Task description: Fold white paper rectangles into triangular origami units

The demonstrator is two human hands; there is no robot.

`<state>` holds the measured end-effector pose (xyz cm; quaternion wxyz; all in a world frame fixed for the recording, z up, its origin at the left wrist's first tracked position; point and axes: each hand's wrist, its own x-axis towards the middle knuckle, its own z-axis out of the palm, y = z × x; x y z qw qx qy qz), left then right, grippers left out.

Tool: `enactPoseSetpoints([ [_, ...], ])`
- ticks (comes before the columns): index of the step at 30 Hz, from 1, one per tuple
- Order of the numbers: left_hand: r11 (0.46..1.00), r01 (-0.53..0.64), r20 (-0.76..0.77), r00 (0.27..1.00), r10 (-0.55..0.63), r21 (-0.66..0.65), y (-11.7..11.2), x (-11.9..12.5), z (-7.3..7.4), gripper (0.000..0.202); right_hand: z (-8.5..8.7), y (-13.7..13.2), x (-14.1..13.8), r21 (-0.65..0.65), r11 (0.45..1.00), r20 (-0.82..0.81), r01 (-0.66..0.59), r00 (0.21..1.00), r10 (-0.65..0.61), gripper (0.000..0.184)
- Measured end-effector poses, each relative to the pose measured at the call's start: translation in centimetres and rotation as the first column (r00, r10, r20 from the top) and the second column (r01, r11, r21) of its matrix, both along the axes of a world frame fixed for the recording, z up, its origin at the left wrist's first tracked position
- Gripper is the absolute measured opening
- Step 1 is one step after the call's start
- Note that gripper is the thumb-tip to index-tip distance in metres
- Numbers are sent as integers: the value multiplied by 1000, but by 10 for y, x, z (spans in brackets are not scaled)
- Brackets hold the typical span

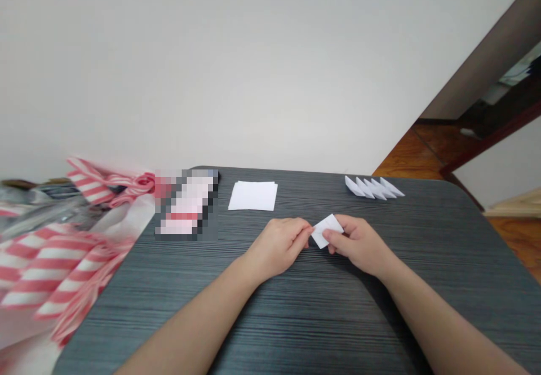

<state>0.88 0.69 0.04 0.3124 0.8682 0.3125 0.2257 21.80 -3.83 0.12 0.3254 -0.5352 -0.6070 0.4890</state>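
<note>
A small folded piece of white paper is held between my two hands, tilted over the middle of the table. My right hand grips it from the right, with the thumb on its upper face and the fingers behind. At the paper's left corner, my left hand pinches with its fingers pressed together. Behind my left hand lies a stack of white paper sheets. A row of several folded white paper pieces rests at the back right, overlapping one another.
The dark wood-grain table stands against a pale wall. A pixelated oblong object lies at the table's back left. Red-and-white striped cloth is heaped beyond the left edge. Wooden floor shows at the right.
</note>
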Motion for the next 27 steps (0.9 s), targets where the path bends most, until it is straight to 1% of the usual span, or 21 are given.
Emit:
enactPoseSetpoints([
  [4,1000,-11,12,1000,11,-3,-1,1,1,32,-2,-1,0,-16,1000,-1,8,1000,-8,18],
  [7,999,-12,24,1000,13,-32,-2,1,2,34,-2,-1,0,-10,1000,5,9,1000,-9,20],
  [10,994,-24,52,998,30,-110,-4,2,4,36,-1,-2,-1,-4,1000,-7,3,1000,-3,22],
  [14,968,-34,123,990,67,-249,-4,2,2,40,-2,-2,0,-19,1000,-28,22,999,-23,21],
  [17,954,-25,174,981,80,-298,-3,1,0,37,-4,-2,1,-17,999,-18,35,999,-35,21],
  [19,957,-20,185,980,76,-288,-3,1,-1,31,-3,-1,0,-1,1000,-12,28,1000,-28,20],
  [22,971,-25,169,983,67,-239,-4,2,1,23,0,-1,-2,14,1000,-6,13,1000,-13,20],
  [24,975,-32,143,988,64,-218,-4,3,4,24,1,-1,-3,15,1000,2,11,1000,-11,20],
  [27,973,-42,108,992,68,-227,-4,4,7,29,2,-1,-3,11,1000,17,10,1000,-11,20],
])
